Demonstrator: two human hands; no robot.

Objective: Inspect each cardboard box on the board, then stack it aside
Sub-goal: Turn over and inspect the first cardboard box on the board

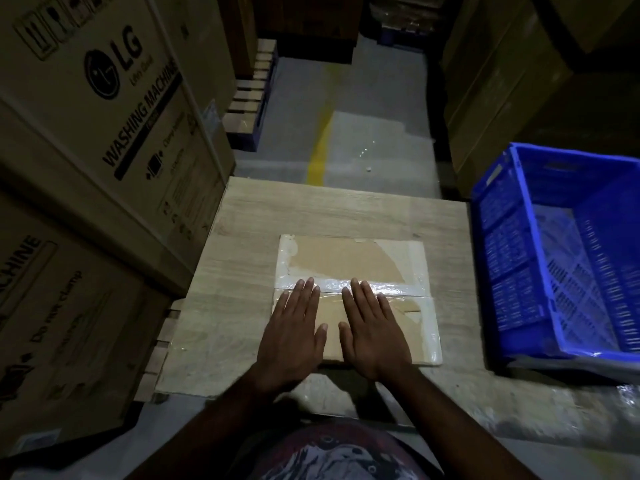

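Observation:
A flat cardboard box point(346, 258), sealed with clear tape across its middle and edges, lies on the pale wooden board point(311, 209). My left hand point(294, 330) rests flat on the box's near left part, fingers straight and reaching the tape seam. My right hand point(374, 330) lies flat beside it on the near middle of the box, fingers straight too. Both palms press on the lid; neither hand grips anything.
Large washing machine cartons point(104, 133) are stacked close on the left. A blue plastic crate point(519, 237) stands at the board's right edge. Beyond the board runs a grey floor aisle with a yellow line point(320, 150), pallets and dark cartons at the back.

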